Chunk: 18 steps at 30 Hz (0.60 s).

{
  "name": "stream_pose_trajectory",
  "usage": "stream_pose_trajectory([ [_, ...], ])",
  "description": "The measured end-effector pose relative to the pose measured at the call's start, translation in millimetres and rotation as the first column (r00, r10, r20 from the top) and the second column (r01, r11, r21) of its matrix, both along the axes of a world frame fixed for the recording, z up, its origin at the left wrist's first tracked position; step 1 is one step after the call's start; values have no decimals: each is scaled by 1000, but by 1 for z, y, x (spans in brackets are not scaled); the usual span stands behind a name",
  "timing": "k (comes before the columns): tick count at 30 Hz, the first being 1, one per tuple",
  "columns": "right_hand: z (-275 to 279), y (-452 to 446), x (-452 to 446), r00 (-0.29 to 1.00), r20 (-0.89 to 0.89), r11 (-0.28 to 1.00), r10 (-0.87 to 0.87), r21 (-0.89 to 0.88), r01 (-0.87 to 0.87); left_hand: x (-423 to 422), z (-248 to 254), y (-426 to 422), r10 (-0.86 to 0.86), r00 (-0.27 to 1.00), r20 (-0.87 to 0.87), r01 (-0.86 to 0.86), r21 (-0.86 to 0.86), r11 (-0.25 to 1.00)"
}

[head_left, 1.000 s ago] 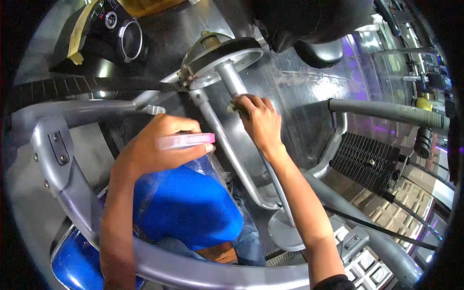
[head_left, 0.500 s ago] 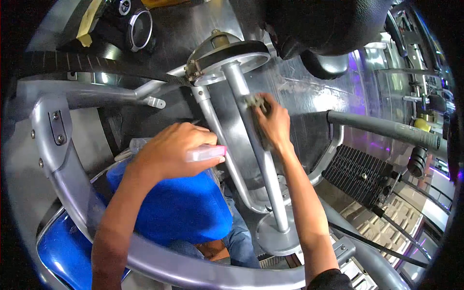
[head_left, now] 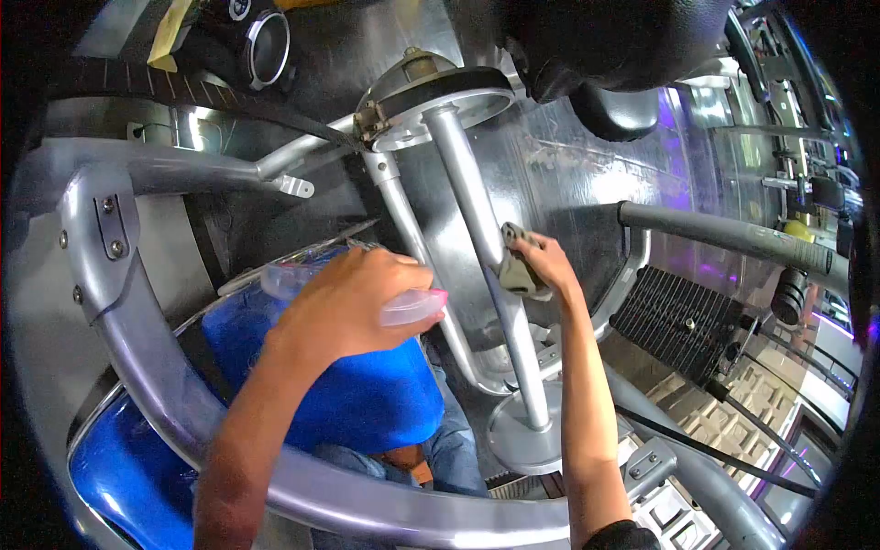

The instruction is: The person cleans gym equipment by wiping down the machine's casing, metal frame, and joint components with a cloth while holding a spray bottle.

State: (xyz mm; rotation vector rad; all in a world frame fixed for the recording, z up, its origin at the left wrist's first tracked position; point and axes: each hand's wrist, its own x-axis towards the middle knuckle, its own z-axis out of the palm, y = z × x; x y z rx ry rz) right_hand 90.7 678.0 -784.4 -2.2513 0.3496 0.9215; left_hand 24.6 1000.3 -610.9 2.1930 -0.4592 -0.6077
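Observation:
My left hand (head_left: 362,293) is wrapped round a clear spray bottle (head_left: 412,307) with a pink tip; the rest of the bottle shows partly behind the hand. A folded grey-green cloth (head_left: 522,273) is gripped in my right hand (head_left: 550,266), at the right side of a silver tube (head_left: 469,192). The tube runs from a round wheel with a black rim (head_left: 449,101) down to a flat grey disc (head_left: 522,438). Below my left hand lies a blue padded seat (head_left: 367,394).
A curved grey frame bar (head_left: 394,509) crosses in front of me. To the right are another grey bar (head_left: 724,240) and a black weight stack (head_left: 674,323). Black padding (head_left: 632,46) hangs at the top, and a dark belt (head_left: 202,101) runs in from the left.
My right hand has slid down along the silver tube with the cloth, which now shows more fully. My left hand with the spray bottle has shifted slightly right and down.

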Motion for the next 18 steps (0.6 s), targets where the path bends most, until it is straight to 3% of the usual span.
stream_pose_trajectory([
  [1,2,-2,0,1000,2,1000,-2,-3,2,-3,-2,-3,36,999,-18,-37,-54,998],
  [3,9,5,3,978,-151,962,-147,206,177,-6,-7,-11,68,996,-61,-73,-70,995],
  [7,-26,38,63,996,77,972,38,230,-55,-6,-17,-17,143,971,-191,-161,-84,983],
  [8,-11,56,66,996,-8,936,-93,341,90,-6,-17,-18,142,971,-194,-160,-84,983],
  [9,-14,59,71,995,-10,936,-95,340,93,-6,-17,-20,230,958,-172,-242,-51,969],
  [11,-18,60,81,992,-104,988,-66,133,80,-4,-16,-24,313,938,-150,-320,-24,947],
  [14,-8,36,61,991,-119,996,56,75,-48,-5,-14,-28,319,931,-178,-330,-33,944],
  [17,23,7,22,979,-160,991,127,70,-117,-8,-15,-33,344,937,-65,-349,-85,933],
  [18,28,-4,11,967,-208,988,146,-23,-154,-10,-13,-34,340,938,-64,-345,-81,935],
])
